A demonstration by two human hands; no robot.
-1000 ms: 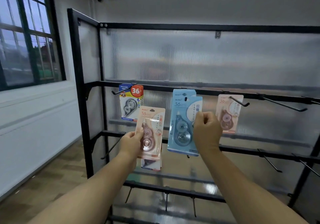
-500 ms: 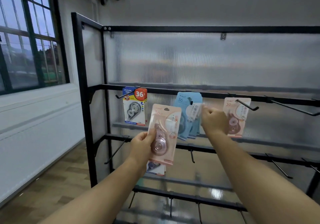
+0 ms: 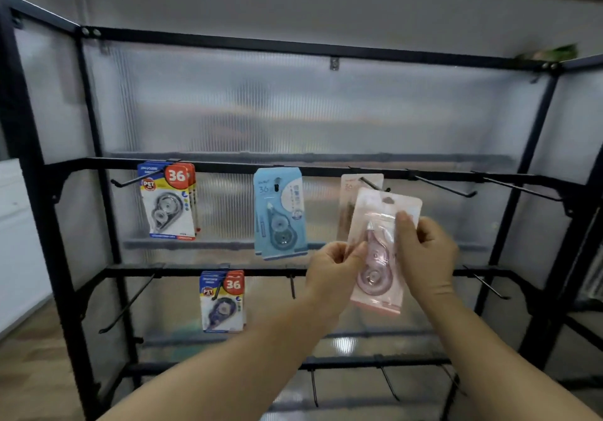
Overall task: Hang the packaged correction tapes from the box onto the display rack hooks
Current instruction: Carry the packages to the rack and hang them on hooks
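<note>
Progress: rack (image 3: 39,192) partly stocked. Top rail carries a blue-and-red pack group (image 3: 169,203) at left, a light blue pack group (image 3: 280,213) in the middle, and a pink pack (image 3: 350,198) on the hook (image 3: 373,184) right of it. Second rail carries another blue-and-red pack group (image 3: 223,301). Several hooks to the right and on the lower rails are bare. The box is not in view, so the remaining count cannot be told.

In hand: one pink correction tape pack (image 3: 380,251), held in front of the rack, just below the hook with the pink pack, not yet on it. Left hand (image 3: 332,269) pinches its left edge; right hand (image 3: 425,254) is closed on its right side, thumb across the front.

Orientation: long axis near vertical, top tilted slightly right. Hang hole end up, printed face toward the camera.
</note>
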